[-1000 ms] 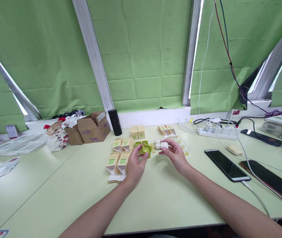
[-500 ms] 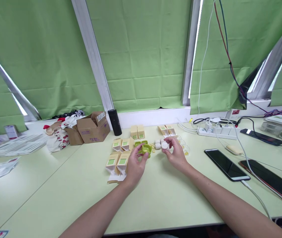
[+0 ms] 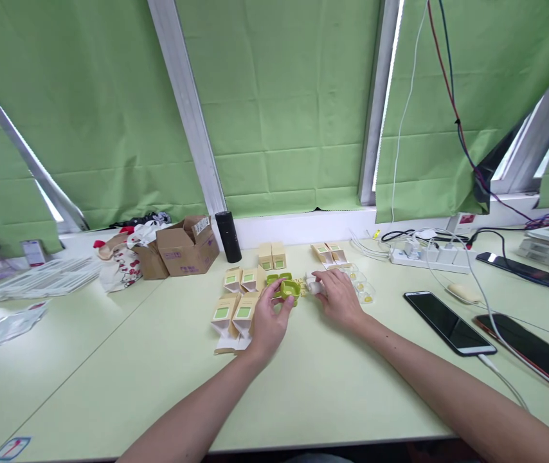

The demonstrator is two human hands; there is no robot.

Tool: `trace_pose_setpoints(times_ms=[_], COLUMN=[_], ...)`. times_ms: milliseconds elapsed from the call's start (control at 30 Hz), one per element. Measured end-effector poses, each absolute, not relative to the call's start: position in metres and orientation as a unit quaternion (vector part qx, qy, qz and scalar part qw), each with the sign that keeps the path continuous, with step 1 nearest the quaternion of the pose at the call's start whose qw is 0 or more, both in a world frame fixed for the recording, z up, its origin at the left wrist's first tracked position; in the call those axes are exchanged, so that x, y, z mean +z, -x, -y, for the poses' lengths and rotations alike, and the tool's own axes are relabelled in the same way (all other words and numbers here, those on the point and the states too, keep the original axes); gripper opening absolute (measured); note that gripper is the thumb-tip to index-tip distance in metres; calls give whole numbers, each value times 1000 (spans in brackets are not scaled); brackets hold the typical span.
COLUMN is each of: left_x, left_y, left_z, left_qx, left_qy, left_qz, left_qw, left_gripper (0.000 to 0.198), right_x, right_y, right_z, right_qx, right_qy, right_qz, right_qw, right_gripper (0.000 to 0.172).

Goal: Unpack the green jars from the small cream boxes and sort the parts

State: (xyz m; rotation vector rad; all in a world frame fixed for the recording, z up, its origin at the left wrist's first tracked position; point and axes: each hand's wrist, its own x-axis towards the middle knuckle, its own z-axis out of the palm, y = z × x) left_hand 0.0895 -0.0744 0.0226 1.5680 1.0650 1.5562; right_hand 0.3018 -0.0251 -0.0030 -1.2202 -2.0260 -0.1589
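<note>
My left hand is closed on a small olive-green square case, held with its open side up. Other green cases lie just behind it. My right hand is lowered to the table, its fingertips around a white round piece that they partly cover. More white pieces lie beside it, mostly hidden by the fingers. Small yellow pieces sit between the two hands. Right of my right hand is a clear plastic tray with yellow bits in its rounded cups.
Several small cardboard boxes with green windows stand left of my left hand, others behind. A black bottle and an opened carton are at the back. Phones, cables and a power strip occupy the right.
My right hand has turned palm down and lowered, bringing the white round piece down to the other white pieces. My left hand keeps its hold on the green case. The view has shifted slightly.
</note>
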Motion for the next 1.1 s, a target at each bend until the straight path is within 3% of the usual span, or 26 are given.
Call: trace_pose_setpoints(times_ms=[267,533,1100], left_x=[21,23,23], left_y=[-91,-91,-91], left_z=[73,75,75], left_qx=[591,597,593], left_qy=[-602,-604,-597], left_qz=[-418,-410,-419], left_qw=[339,332,339], left_gripper=[49,48,48], right_x=[-7,-4,-1], right_y=[-299,-299,-299], right_z=[24,25,28], right_qx=[-122,-155,-166], right_qy=[483,496,485], right_qz=[801,806,816], right_qw=[332,282,268], right_gripper=[26,15,20])
